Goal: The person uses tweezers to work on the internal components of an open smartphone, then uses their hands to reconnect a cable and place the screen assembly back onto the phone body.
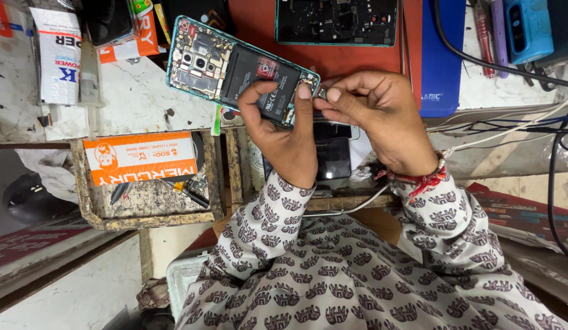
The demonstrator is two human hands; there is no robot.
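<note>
The left hand gripped an opened phone, back cover off, holding it tilted above the workbench near the twelve o'clock part of the view. Its thumb and fingers were clamped around the phone's lower end, across the black battery. At three o'clock from that end, the right hand was pinched shut on a small part touching the phone's bottom edge (too small to tell what it was). The phone looked light and stiff but fragile, with bare circuitry and camera modules exposed; the teal frame edges seemed the safest place to hold, not the boards. A second opened phone lay on a red mat at twelve o'clock, and an orange box sat in a worn tray at nine o'clock.
</note>
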